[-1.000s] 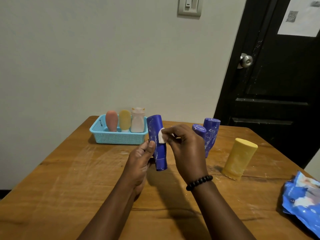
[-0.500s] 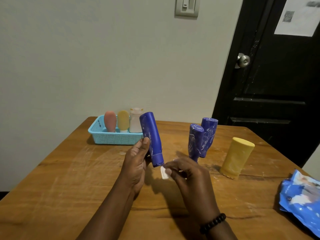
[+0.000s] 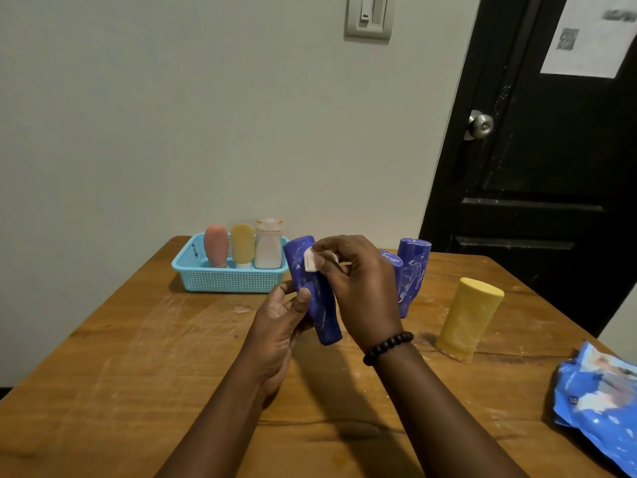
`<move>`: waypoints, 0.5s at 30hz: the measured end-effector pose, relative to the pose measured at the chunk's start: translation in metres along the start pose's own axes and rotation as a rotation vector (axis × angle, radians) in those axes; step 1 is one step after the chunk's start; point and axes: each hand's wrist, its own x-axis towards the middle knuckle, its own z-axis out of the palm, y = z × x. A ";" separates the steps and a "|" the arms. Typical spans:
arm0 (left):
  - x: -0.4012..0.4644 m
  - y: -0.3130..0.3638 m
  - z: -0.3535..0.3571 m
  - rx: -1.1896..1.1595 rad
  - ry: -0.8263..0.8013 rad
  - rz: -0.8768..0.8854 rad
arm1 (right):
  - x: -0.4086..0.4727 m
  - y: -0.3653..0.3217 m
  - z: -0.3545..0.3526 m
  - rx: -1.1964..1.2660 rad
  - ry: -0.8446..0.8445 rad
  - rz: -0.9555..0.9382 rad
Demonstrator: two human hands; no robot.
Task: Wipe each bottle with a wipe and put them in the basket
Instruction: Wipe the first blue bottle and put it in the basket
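Note:
My left hand (image 3: pixel 275 326) grips a blue bottle (image 3: pixel 312 291) above the table, cap end down and tilted. My right hand (image 3: pixel 362 284) pinches a small white wipe (image 3: pixel 312 259) against the bottle's upper part. The light blue basket (image 3: pixel 227 279) stands at the back left and holds a pink bottle (image 3: pixel 216 246), a yellow bottle (image 3: pixel 242 244) and a white bottle (image 3: pixel 268 243). Two more blue bottles (image 3: pixel 413 270) stand behind my right hand, partly hidden by it. A large yellow bottle (image 3: pixel 467 317) stands upside down to the right.
A blue wipe packet (image 3: pixel 599 398) lies at the right edge of the wooden table (image 3: pixel 138 374). A white wall runs behind the table, and a black door (image 3: pixel 551 167) with a metal knob is at the back right.
My right hand moved the wipe from below the bottle's cap end, near the table, up to the bottle's upper part. My left hand kept hold of the bottle.

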 end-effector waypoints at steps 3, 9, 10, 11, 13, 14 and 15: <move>-0.002 0.002 0.003 -0.055 -0.014 0.004 | -0.002 0.005 0.007 -0.021 0.050 -0.018; -0.004 0.005 0.004 -0.110 -0.025 -0.025 | -0.009 0.009 0.004 0.208 0.044 0.140; -0.004 0.004 0.004 -0.145 -0.027 -0.030 | -0.008 0.008 0.003 0.225 0.027 0.151; -0.004 0.004 0.003 -0.177 -0.033 -0.032 | -0.007 0.006 0.001 0.226 0.020 0.148; -0.004 0.004 0.002 -0.213 -0.038 -0.033 | -0.001 0.001 -0.003 0.219 0.037 0.127; -0.004 0.004 0.001 -0.217 -0.034 -0.032 | 0.004 -0.002 -0.004 0.209 0.053 0.109; -0.004 0.004 0.001 -0.219 -0.029 -0.033 | 0.011 -0.005 -0.004 0.181 0.064 0.082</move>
